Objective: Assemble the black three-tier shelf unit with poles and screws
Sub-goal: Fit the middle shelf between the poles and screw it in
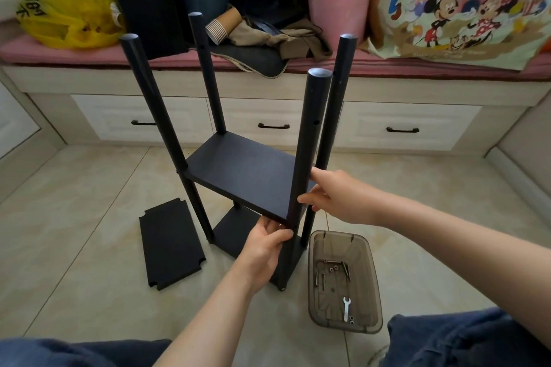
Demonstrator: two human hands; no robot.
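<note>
Boards are numbering three: a loose board (171, 244) is lying flat on the floor (74, 217) at the left, a middle board (247, 176) is sitting partway up four upright poles (155, 107), and a bottom board (238, 232) is resting low between them. Left hand (265, 244) is reaching up from below, fingers curling under the middle board's near corner, thumb pinching it beside the near pole (310, 140). Right hand (337, 197) is sitting just right of that pole at board height, fingers apart and fairly straight, tips touching the pole. One tray (372, 301) farther right is holding one wrench (346, 308) and several screws (323, 280).
</note>
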